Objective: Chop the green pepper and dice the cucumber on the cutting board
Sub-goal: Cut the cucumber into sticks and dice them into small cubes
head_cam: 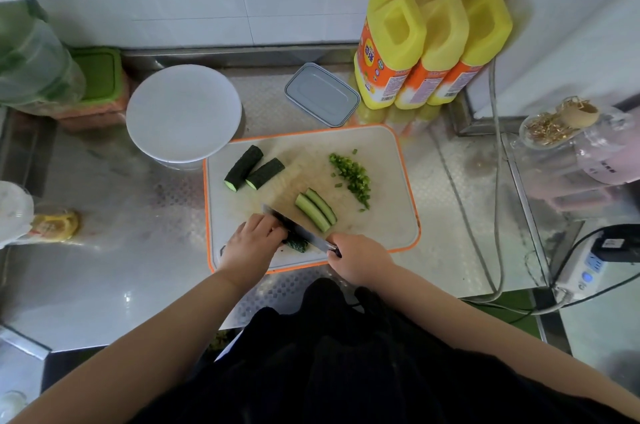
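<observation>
At the six o'clock edge of the cutting board, your left hand is curled down over a cucumber piece, pinning it, while your right hand is clenched around the handle of the knife, whose blade runs lengthwise along that piece toward ten o'clock. It looks like you are splitting this section into long strips before dicing. Keep your left fingertips tucked back behind the knuckles, since the blade sits right against them, and let the flat side of the piece rest on the board so it cannot roll. Draw the edge through in one steady pull instead of pressing straight down. Two strips lie already split near the board's centre, two whole cucumber sections wait at ten o'clock, and the chopped green pepper is heaped at two o'clock, well apart from your cut, so leave it there.
</observation>
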`<state>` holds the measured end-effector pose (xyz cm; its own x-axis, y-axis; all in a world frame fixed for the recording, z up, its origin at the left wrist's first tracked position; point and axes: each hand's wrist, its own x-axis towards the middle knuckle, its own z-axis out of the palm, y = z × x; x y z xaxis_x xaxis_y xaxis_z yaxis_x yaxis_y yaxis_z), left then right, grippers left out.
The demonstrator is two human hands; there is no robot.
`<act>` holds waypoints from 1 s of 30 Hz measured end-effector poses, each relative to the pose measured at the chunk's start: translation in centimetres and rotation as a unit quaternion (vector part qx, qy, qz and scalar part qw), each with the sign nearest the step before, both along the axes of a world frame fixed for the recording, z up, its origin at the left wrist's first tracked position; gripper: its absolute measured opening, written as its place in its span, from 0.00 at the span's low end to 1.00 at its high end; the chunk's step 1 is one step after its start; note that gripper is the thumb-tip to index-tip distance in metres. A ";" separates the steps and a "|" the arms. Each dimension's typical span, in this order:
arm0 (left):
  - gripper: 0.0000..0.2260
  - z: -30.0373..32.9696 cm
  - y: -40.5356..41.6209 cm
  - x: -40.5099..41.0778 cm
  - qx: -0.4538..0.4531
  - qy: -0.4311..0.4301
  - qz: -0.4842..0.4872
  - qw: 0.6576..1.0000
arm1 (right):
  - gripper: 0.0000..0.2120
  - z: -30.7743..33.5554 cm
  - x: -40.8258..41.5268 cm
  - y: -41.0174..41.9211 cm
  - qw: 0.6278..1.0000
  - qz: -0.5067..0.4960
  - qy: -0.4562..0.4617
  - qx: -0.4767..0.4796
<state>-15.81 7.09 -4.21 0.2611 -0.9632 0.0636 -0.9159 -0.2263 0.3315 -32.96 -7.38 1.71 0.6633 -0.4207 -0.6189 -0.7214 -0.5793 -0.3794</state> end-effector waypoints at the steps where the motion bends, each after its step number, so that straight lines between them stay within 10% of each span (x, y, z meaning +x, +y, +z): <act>1: 0.18 -0.1 0.2 -0.3 -0.005 0.001 0.001 1.000 | 0.10 0.0 0.0 0.0 1.000 0.005 0.002 0.004; 30: 0.16 -0.7 0.5 -1.7 -0.046 0.019 0.049 0.998 | 0.08 1.2 3.1 0.9 0.998 0.027 0.051 -0.032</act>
